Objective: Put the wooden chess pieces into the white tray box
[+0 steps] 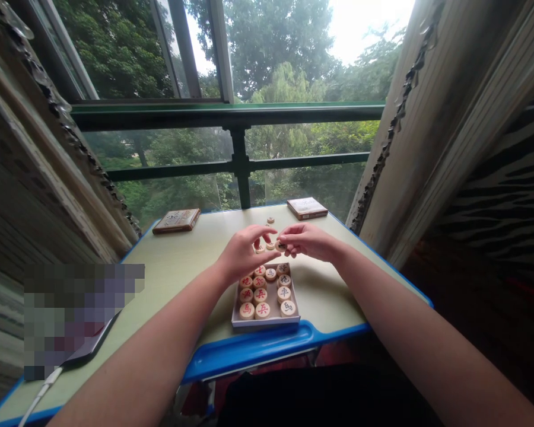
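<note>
My right hand [309, 240] pinches a Chinese chess piece [281, 245], a round wooden disc with a dark character, just beyond a shallow box [267, 324]. Close to its left side is my left hand [244, 252], thumb and fingers apart in a C shape; whether the thumb touches the disc I cannot tell. Red-marked pieces [260, 295] stand in two columns at the box's left. Along its right lie black-marked pieces [283, 295], with a bare strip between. Several loose pieces [271, 220] rest on the table behind and between my hands, partly covered by my fingers.
The pale table [169, 284] has a blue raised edge [258, 350]. Two flat boxes lie at the back, one left [177, 220] and one right [307, 207]. At left, a blurred-out device [93, 344] trails a white cable [44, 388]. A green railing [240, 154] stands behind.
</note>
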Tool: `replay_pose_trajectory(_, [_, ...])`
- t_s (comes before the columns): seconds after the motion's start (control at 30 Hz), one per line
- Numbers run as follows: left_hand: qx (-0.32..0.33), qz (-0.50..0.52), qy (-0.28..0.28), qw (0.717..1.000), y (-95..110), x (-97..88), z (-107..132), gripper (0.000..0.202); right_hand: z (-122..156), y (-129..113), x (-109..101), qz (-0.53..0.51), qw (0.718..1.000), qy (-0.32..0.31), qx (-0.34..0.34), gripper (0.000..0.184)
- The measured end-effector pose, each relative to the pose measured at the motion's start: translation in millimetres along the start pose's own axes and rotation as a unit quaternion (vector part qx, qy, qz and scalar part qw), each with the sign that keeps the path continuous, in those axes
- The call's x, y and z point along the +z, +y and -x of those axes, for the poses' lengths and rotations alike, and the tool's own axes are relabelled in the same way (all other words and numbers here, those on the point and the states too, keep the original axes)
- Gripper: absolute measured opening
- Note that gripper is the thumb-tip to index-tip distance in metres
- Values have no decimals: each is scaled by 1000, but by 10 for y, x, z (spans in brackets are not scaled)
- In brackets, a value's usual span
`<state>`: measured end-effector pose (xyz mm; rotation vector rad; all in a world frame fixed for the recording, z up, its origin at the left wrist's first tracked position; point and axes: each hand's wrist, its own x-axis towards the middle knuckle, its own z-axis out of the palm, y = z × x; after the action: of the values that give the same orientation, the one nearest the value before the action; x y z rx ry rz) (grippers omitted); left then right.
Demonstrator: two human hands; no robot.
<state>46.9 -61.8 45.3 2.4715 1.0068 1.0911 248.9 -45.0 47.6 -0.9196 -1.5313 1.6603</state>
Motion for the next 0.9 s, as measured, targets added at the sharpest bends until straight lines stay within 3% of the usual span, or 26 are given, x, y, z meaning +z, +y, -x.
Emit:
replay_pose_trajectory(0.17, [21,1,16,1000,-16,3,3,30,12,-20,11,-32,998,-43,-19,29])
replay_pose_trajectory(0.37, [36,7,35,999,1,1,8,27,0,-14,20,-64,997,-17,-46,22])
replay_pose_trajectory(0.6, [34,6,35,999,3,-3,5,24,-18,-5,38,-34,998,-10,-51,23])
replay_pose_trajectory(0.73, [13,-22,67,997,-20,-17,-7,19,-13,-14,86,59,992,36,-109,30])
replay_pose_trajectory(0.9, [7,-30,82,996,-69,-16,-10,20,7,1,149,232,953,70,-183,36])
